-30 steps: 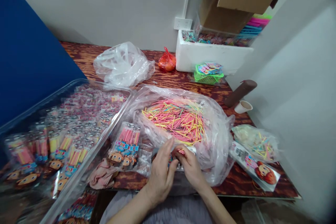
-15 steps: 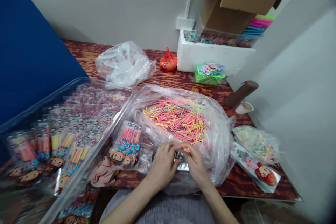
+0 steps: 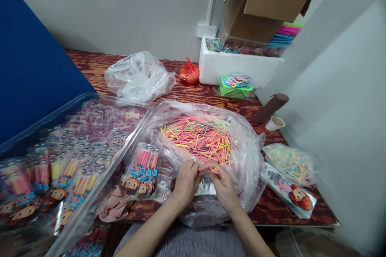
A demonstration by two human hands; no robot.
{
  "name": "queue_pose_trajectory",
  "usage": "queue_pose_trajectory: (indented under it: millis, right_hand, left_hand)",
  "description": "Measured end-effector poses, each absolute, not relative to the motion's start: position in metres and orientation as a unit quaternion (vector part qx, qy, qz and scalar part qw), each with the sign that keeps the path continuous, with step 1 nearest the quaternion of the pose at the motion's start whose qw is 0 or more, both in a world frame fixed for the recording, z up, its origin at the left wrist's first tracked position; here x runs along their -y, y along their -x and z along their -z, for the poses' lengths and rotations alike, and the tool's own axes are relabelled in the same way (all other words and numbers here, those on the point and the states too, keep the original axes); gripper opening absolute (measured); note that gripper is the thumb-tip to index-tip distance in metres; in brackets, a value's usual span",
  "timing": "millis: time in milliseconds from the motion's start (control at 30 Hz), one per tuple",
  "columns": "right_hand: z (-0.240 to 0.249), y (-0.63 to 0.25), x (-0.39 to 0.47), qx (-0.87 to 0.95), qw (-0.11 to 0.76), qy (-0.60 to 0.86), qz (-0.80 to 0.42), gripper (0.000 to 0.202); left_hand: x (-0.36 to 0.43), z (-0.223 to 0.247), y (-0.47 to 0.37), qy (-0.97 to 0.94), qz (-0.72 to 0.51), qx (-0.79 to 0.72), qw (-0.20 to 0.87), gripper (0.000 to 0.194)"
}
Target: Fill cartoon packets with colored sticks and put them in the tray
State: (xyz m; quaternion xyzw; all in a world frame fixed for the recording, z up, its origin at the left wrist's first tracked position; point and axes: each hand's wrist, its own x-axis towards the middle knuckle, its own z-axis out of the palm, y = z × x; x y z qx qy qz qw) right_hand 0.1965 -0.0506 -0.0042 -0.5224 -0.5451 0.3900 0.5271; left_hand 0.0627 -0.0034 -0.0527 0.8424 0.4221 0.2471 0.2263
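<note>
My right hand (image 3: 223, 186) is closed around a small bundle of pink and yellow candy sticks (image 3: 214, 171), their ends showing between thumb and fingers. My left hand (image 3: 187, 180) is closed beside it, its fingertips meeting the right hand's fingers; what they grip is hidden. Beneath both hands lies a clear printed packet (image 3: 206, 188), partly covered. Just beyond them, a heap of loose pink and yellow candy sticks (image 3: 200, 136) lies on an opened clear plastic bag (image 3: 250, 164). Filled stick packets (image 3: 144, 168) with cartoon faces lie left of my left hand.
A large clear bin (image 3: 132, 138) of filled packets stands at left, a pink cloth (image 3: 114, 205) near it. At right are a small bag of sticks (image 3: 292, 164), a printed packet (image 3: 294, 194), a paper cup (image 3: 275, 123) and a brown cylinder (image 3: 271, 108). Behind sits a green basket (image 3: 235, 91).
The camera view has shifted slightly, so the table contents appear a little further left. Both hands stay together over the packet, and the right still holds the sticks.
</note>
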Motion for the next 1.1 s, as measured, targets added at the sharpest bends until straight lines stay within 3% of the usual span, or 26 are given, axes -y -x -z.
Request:
queue_pose_trajectory:
  millis: [133,433,900,1100]
  right_hand:
    - [0.004,-0.198,0.052,0.546,0.522,0.529,-0.388,0.021]
    - [0.0,-0.202,0.054,0.544,0.523,0.537,-0.376,0.021]
    - [0.015,-0.201,0.05,0.531,0.501,0.555,-0.399,0.017]
    - [0.028,-0.224,0.017,0.546,0.405,0.635,-0.366,0.011]
  left_hand:
    - [-0.001,0.055,-0.061,-0.855,-0.237,-0.416,0.198,0.024]
    - [-0.008,0.044,-0.049,-0.845,-0.267,-0.441,0.146,0.022]
    - [-0.023,0.022,-0.016,-0.734,-0.391,-0.486,0.269,0.023]
    - [-0.021,0.02,-0.01,-0.716,-0.406,-0.483,0.299,0.021]
